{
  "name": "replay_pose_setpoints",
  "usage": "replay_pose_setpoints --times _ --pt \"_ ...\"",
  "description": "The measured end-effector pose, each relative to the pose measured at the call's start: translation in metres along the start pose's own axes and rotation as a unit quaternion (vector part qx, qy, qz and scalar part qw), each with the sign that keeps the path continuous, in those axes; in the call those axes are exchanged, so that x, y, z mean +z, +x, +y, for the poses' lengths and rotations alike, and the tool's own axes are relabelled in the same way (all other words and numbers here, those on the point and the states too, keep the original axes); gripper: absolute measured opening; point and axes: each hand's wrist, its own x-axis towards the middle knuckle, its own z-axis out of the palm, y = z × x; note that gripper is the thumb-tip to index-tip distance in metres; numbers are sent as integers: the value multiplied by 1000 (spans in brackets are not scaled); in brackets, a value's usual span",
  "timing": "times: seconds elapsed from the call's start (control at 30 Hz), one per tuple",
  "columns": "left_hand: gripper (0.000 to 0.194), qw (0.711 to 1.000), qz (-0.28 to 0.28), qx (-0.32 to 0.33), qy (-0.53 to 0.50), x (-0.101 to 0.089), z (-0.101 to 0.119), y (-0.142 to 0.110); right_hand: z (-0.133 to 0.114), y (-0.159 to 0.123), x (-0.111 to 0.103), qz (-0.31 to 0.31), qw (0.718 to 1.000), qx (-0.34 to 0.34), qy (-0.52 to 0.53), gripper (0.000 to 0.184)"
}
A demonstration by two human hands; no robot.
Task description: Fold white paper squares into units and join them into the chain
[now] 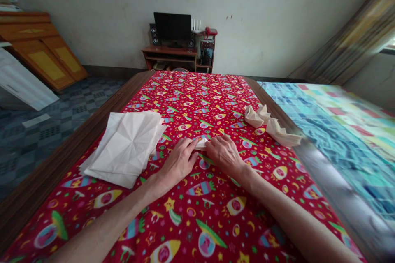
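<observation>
Between my two hands a small piece of folded paper lies on the red patterned cloth. My left hand pinches its left end, fingertips pressed down on it. Over the right end my right hand has its fingers curled, covering that part of the paper. Left of my hands sits a stack of creased white paper sheets. Off to the right, several folded paper shapes like boats stand near the cloth's edge, among them a boat-like paper shape.
The cloth covers a table with a dark wooden edge. To the right is a bed with a blue checked cover. A desk with a monitor stands at the far wall. A wooden cabinet is at the left.
</observation>
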Motion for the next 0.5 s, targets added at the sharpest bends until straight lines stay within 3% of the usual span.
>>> replay_pose_setpoints --times 0.1,0.27,0.5 --pt "46 998 29 -5 -51 4 2 3 -4 1 2 18 1000 19 -5 14" --pt "68 985 113 -36 -129 14 10 13 -5 -3 -2 84 992 89 35 22" --pt "46 989 94 -17 -112 20 21 27 -11 -13 -3 123 974 137 131 22"
